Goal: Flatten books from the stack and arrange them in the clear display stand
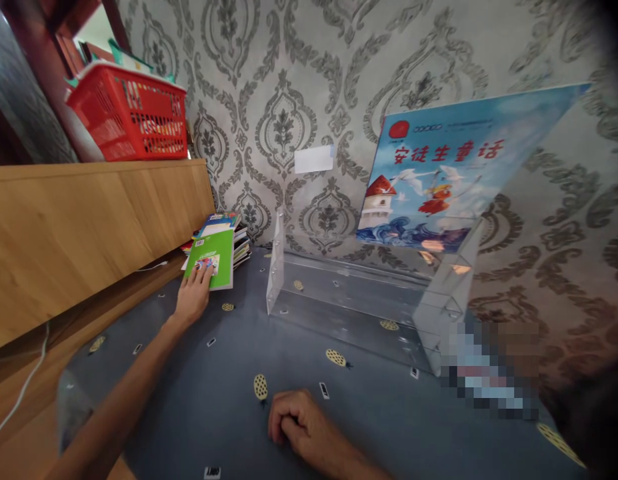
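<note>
At the left, a green book [225,257] rests on a stack of books [243,243] beside the wooden cabinet. My left hand [195,293] is closed on its near edge, fingers over the cover; the thumb is hidden. My right hand [299,423] rests on the tablecloth, curled into a loose fist with nothing visible in it. A clear acrylic book rack [349,293] stands beyond it against the wall. Upright at the rack's right end is a blue picture book [439,170] with red Chinese characters on its cover.
A red plastic basket [131,113] holding things sits on the wooden cabinet [103,227] at the left. The grey-blue tablecloth [229,373] has a pineapple print. Right of the rack lies a pixelated object [489,377]. A white cable [33,380] hangs at far left.
</note>
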{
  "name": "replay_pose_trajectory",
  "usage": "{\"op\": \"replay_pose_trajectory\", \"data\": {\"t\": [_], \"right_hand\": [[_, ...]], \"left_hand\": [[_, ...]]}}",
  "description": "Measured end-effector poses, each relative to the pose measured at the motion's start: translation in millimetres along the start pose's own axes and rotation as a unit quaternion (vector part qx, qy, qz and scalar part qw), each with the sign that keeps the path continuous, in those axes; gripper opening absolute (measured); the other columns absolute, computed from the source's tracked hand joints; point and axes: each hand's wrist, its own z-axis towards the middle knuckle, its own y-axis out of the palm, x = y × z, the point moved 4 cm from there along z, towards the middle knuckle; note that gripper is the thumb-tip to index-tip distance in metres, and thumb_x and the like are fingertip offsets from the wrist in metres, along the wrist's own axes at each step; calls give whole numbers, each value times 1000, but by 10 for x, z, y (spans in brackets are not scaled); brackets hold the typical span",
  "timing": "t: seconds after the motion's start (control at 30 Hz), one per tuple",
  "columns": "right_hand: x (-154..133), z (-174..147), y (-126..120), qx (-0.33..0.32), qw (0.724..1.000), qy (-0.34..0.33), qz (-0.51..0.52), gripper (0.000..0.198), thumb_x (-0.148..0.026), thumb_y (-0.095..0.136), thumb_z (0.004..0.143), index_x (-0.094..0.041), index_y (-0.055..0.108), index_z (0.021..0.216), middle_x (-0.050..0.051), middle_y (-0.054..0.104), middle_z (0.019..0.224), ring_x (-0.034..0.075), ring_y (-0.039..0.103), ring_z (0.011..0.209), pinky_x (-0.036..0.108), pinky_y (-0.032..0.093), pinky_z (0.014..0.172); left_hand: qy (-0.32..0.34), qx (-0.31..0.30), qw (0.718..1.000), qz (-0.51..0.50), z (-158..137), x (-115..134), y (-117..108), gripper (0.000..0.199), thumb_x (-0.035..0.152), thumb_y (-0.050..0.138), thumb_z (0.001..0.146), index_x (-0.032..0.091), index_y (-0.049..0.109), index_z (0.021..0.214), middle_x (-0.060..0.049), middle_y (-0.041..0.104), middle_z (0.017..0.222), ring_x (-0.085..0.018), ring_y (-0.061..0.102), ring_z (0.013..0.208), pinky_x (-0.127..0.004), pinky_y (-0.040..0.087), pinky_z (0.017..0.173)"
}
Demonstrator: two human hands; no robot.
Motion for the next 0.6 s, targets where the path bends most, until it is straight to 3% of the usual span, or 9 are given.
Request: {"op": "replay_pose_trajectory", "data": {"t": [0.2,0.43,0.6], "right_hand": [[12,11,10,-3,1000,-2,-4,23,-8,42,70,-19,58,56,-1,56,62,13,55,64,24,41,68],[-2,8,2,4,1000,-1,-5,23,-9,42,69,-19,58,57,-1,56,63,13,56,66,25,41,71],[7,10,1,1,1000,-10,-6,21,-9,43,68,-19,57,56,-1,56,63,13,55,66,25,40,69]], "left_hand": [[5,-3,1000,-20,5,60,94,65,9,39,90,17,39,154,-13,39,161,-34,38,147,-49,41,114],[14,-3,999,-48,490,-17,21,66,10,43,89,18,39,154,-12,40,161,-34,39,146,-51,39,115],[35,-15,996,-82,907,-101,-253,56,17,51,91,20,50,147,-8,51,153,-28,47,141,-42,39,115]]}}
